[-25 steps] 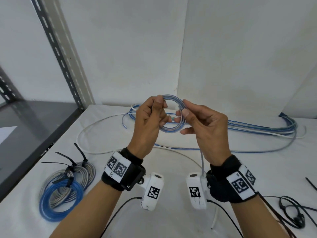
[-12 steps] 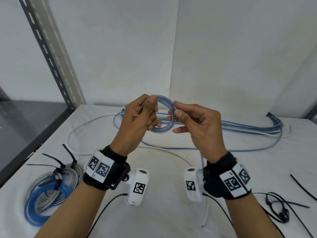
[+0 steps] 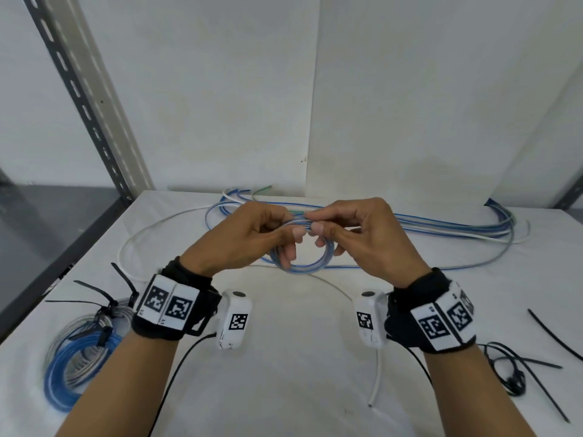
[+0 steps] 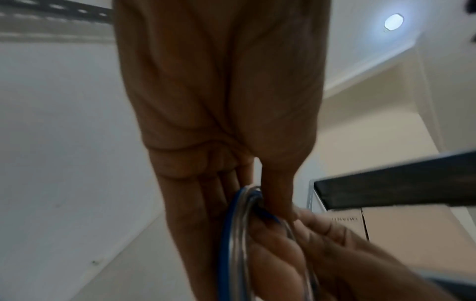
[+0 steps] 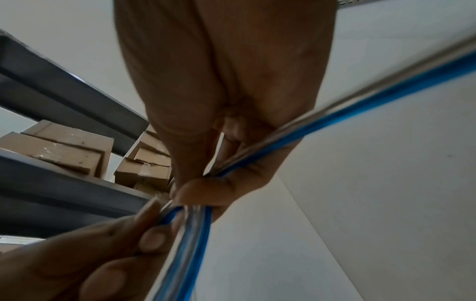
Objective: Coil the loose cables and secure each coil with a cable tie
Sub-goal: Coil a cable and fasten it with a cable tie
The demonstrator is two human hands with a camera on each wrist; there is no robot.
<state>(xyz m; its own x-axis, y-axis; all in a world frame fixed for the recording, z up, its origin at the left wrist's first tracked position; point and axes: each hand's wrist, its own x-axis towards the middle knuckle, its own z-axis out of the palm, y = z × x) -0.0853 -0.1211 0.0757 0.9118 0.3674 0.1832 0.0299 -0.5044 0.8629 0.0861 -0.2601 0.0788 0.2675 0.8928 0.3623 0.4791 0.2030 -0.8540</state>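
Observation:
A small coil of blue and clear cable (image 3: 310,263) hangs in the air above the white table (image 3: 284,373). My left hand (image 3: 252,241) pinches its upper left part between thumb and fingers. My right hand (image 3: 362,234) pinches the top of the same coil (image 5: 190,230) right beside it, thumbs almost touching. In the left wrist view the coil (image 4: 231,234) runs down past my fingers. A tail of cable (image 5: 360,101) runs off from my right palm. Loose blue and white cables (image 3: 441,228) lie along the back of the table.
Two finished coils, blue (image 3: 63,373) and grey (image 3: 91,323), lie at the front left with black ties on them. Loose black cable ties (image 3: 549,332) and a black cord (image 3: 511,373) lie at the front right. A metal shelf post (image 3: 82,99) stands at the left.
Both hands have tipped the coil from upright, facing me, to hanging lower beneath the fingers. My thumbs have come together at its top. The view has shifted slightly.

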